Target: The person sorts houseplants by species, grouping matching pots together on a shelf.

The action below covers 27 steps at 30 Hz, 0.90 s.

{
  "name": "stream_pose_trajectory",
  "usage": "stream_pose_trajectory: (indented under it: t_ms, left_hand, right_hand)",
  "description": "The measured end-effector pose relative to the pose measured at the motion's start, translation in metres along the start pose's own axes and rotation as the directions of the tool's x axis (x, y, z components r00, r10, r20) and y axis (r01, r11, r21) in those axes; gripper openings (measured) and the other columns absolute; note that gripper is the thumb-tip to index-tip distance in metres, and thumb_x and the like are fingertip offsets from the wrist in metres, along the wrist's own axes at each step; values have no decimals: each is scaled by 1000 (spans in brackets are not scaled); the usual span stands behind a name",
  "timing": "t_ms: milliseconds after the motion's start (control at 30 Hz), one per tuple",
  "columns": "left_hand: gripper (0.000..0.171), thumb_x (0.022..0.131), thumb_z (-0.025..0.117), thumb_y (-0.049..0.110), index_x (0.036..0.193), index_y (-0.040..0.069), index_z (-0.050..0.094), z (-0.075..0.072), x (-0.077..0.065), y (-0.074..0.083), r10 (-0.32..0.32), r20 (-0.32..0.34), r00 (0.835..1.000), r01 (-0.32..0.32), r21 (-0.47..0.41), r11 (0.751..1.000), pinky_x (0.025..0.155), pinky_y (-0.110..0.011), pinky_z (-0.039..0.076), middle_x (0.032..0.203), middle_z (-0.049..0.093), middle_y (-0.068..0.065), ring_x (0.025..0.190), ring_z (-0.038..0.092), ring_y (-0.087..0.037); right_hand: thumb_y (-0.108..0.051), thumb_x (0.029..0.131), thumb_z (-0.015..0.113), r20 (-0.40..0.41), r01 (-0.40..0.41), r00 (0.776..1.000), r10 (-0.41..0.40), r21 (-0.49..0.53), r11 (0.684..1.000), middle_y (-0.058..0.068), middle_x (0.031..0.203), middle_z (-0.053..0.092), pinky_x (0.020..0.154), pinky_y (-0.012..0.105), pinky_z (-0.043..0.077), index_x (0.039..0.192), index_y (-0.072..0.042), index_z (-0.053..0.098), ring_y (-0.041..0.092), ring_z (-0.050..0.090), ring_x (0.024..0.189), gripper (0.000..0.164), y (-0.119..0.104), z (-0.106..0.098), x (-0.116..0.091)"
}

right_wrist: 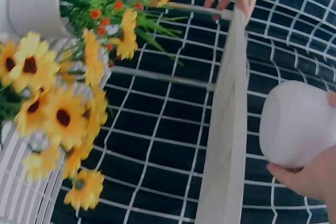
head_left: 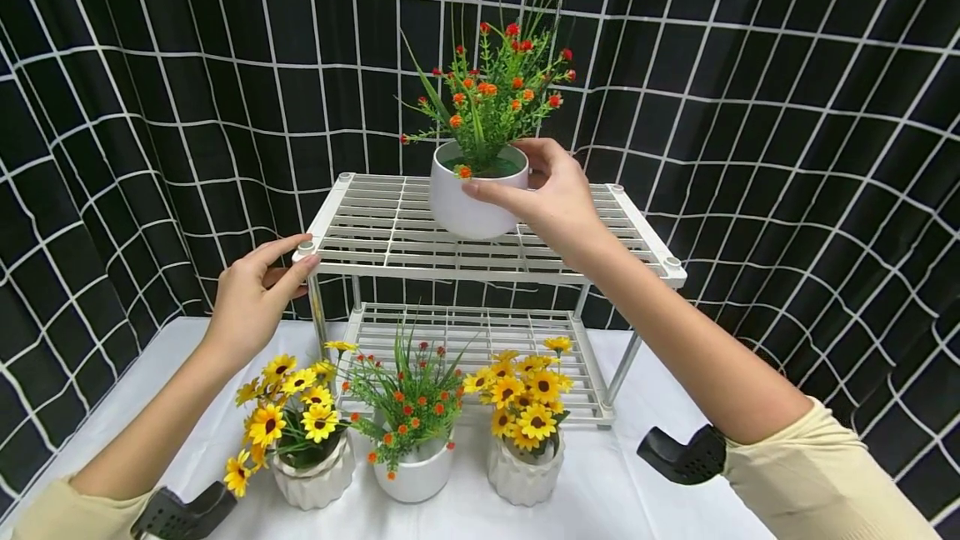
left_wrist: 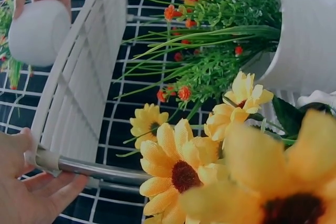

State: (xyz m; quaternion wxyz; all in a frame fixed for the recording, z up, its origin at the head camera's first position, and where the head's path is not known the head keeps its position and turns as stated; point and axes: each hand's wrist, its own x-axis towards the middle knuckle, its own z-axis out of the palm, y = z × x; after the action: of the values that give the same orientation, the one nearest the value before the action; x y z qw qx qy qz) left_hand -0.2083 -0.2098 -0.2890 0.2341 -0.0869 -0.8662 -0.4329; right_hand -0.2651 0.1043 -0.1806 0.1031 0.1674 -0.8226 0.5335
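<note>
My right hand (head_left: 558, 198) grips a round white flowerpot (head_left: 480, 211) by its right side, thumb across the front. Green grass and small red and orange flowers (head_left: 487, 90) fill it. The pot is upright over the top of a white two-tier rack (head_left: 360, 227); the right wrist view shows a gap between the pot's base (right_wrist: 268, 124) and the upper shelf (right_wrist: 226, 129). With thumb above and fingers below, my left hand (head_left: 255, 290) holds the rack's front left corner. In the left wrist view, its fingers (left_wrist: 63, 187) lie around the corner by the metal post (left_wrist: 105, 169).
Three pots stand on the white cloth before the rack: a ribbed pot of yellow sunflowers (head_left: 318, 473) at left, a smooth pot with orange flowers (head_left: 416, 473) in the middle, another ribbed sunflower pot (head_left: 525, 473) at right. A black cloth with white grid (head_left: 247, 107) hangs behind.
</note>
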Motion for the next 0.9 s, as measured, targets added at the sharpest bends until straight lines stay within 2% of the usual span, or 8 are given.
stream_pose_trajectory:
  t_ms: [333,567,700,900]
  left_hand:
    - [47,110,60,26,149,0,57,-1,0,0,14,-12,1000,-14,2,1000,95,-50,60,144,59,-26,107,75,-42]
    - [47,110,60,27,149,0,57,-1,0,-1,18,-16,1000,-18,3,1000,95,-51,60,143,59,-26,107,74,-42]
    - [47,111,59,27,149,0,58,-1,-1,-1,26,-19,999,-26,10,1000,95,-54,60,140,62,-26,105,75,-42]
    - [47,110,59,27,149,1,58,0,-2,-1,25,-13,1000,-25,-2,1000,93,-46,62,138,64,-24,105,76,-40]
  right_hand:
    - [-29,84,89,32,20,999,-22,41,999,11,147,59,106,37,59,156,-7,44,24,62,128,87,-7,35,10]
    - [-35,82,91,39,10,999,-11,23,1000,8,147,58,97,37,61,154,-10,48,22,63,123,87,-12,57,12]
    - [-37,82,90,51,13,999,-15,26,1000,8,148,56,95,38,62,154,-10,48,24,62,125,87,-13,68,14]
    - [-38,82,90,51,12,999,-12,-5,1000,10,153,53,101,39,60,154,-9,48,26,56,134,88,-13,83,17]
